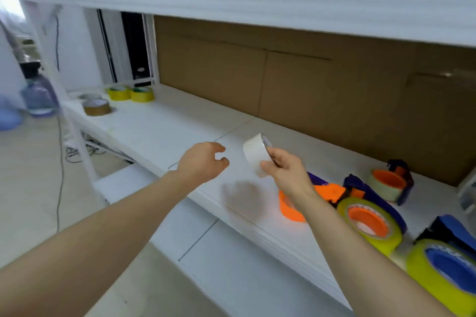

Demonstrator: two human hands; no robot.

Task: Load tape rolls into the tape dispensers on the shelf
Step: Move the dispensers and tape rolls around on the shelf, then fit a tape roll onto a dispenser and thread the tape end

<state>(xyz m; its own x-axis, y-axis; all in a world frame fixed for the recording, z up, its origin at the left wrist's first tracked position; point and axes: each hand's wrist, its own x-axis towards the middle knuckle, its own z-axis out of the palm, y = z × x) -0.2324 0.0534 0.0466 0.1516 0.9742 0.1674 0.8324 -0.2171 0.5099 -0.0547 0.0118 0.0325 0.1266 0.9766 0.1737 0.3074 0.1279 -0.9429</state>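
My right hand (286,170) holds a white tape roll (253,153) above the white shelf (159,126). My left hand (203,162) hovers just left of the roll, fingers apart and holding nothing. Under my right wrist lies an empty orange and blue dispenser (327,193). To the right stand three loaded dispensers: one with a yellow roll on an orange hub (371,221), one with a yellow roll on a blue hub (443,270), and one at the back with a pale roll (389,184). Two yellow rolls (131,93) and a brown roll (96,107) lie at the shelf's far left.
Brown cardboard (296,77) lines the back of the shelf. An upper shelf board (257,0) hangs overhead. A white upright post (67,100) stands at the left front, with cables and a water bottle (38,95) on the floor beyond it.
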